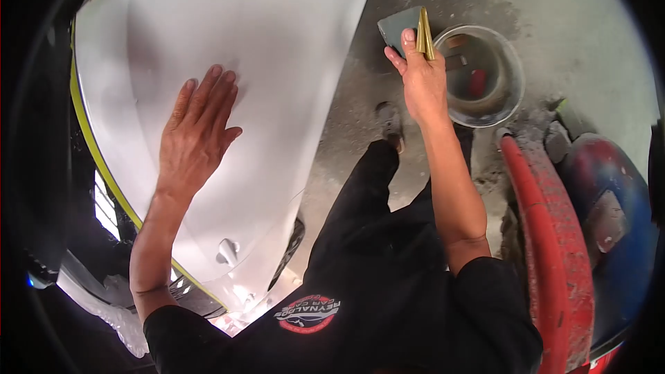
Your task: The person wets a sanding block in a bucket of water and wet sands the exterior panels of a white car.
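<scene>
My left hand point(197, 128) is open, its fingers stretched out and nearly together, palm down against a white car body panel point(277, 48). The panel is smooth, with faint grey patches and a door handle point(227, 252) near its lower end. Out to the right, over the floor, my right hand point(424, 86) grips a folded sheet of sandpaper point(400, 25) between thumb and fingers. One face of the sheet is dark grey, the folded part gold-yellow. Part of the fingers is hidden behind it.
Just beyond my right hand stands a round bucket point(518, 73) with liquid and a few small blocks inside. A red curved part point(537, 215) and a blue and red rounded object point(609, 180) lie at the right. Yellow-green tape point(84, 121) edges the panel.
</scene>
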Demonstrator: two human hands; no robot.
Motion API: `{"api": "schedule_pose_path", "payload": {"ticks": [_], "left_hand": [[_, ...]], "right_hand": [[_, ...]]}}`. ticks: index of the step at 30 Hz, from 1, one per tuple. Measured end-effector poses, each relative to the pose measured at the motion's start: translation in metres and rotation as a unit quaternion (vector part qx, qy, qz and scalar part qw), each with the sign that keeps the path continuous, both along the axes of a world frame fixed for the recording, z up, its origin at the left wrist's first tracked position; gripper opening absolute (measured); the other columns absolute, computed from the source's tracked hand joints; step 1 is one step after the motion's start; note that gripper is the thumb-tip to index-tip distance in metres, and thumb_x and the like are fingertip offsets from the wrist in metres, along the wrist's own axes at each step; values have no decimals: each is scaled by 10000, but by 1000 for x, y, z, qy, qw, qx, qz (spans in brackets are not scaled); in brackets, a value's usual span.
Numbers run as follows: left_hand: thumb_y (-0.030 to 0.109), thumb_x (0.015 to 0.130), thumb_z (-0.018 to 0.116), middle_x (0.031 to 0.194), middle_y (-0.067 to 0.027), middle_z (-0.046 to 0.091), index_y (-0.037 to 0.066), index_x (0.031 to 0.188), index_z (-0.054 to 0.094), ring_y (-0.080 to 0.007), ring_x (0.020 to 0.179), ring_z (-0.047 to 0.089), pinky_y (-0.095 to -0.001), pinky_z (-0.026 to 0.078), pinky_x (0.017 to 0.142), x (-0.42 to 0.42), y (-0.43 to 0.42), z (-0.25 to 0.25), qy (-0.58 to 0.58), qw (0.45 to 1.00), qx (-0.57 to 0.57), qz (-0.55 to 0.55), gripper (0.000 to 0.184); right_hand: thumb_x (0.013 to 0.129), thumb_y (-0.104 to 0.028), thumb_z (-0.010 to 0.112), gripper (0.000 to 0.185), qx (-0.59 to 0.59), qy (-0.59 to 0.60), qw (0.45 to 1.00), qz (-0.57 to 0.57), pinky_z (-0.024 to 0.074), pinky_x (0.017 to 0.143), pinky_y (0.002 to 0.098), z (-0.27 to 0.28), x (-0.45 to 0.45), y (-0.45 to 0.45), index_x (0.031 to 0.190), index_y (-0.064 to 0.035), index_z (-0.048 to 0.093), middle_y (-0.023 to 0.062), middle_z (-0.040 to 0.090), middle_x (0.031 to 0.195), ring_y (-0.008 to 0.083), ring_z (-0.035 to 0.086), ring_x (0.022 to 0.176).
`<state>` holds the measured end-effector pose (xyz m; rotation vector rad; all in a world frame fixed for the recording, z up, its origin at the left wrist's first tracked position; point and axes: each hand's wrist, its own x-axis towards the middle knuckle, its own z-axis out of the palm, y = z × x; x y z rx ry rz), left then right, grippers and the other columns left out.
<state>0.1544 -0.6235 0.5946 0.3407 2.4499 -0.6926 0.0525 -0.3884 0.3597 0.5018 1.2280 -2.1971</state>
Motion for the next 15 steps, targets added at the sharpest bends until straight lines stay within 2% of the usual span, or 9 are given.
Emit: {"api": "schedule_pose_path", "payload": {"ticks": [3,4,6,8,9,11,15], "left_hand": [[370,892,685,1550,-28,457,142,1448,538,-234,1490,327,-437,264,1234,11,-10,41,9,998,-30,-50,619],[391,907,667,1551,-36,456,154,1441,549,-242,1487,332,-430,273,1229,8,-18,53,23,997,-36,-67,596],[465,961,575,1546,-44,464,210,1434,565,-276,1464,377,-462,339,1192,0,-38,79,80,986,-101,-106,538],[530,991,490,1535,-46,477,230,1442,557,-296,1455,390,-500,372,1164,-5,-76,100,120,975,-64,-177,546],[582,1006,413,1532,-54,481,227,1448,550,-307,1457,383,-525,370,1158,-7,-86,99,147,974,-24,-170,583],[587,1014,399,1520,-75,493,212,1439,561,-321,1452,391,-520,343,1173,-8,-95,84,191,963,6,-190,590],[572,1029,387,1521,-110,488,179,1441,559,-353,1446,392,-535,319,1180,-9,-98,76,208,954,-2,-217,595]], "right_hand": [[1012,-350,627,408,-2,65,998,2,554,949,336,-3,46,-41,1074,53,625,32,560,995,110,583,925],[1006,-343,642,393,26,66,997,-7,546,932,324,7,56,-61,1081,42,630,13,580,976,91,567,863],[1008,-326,638,375,70,105,992,23,540,928,303,29,70,-91,1110,34,630,45,605,1006,90,572,849],[993,-247,645,345,105,205,972,-35,534,957,326,40,83,-123,1211,17,600,134,623,1112,185,640,936],[984,-211,649,368,128,256,956,-63,528,977,341,42,90,-139,1268,11,575,179,616,1180,236,658,997],[957,-154,660,511,181,374,903,-111,501,1036,385,26,102,-174,1407,12,484,272,536,1370,352,626,1192],[858,-91,747,860,168,405,899,-7,426,1118,521,28,159,-187,1530,69,235,345,229,1558,533,287,1423]]}}
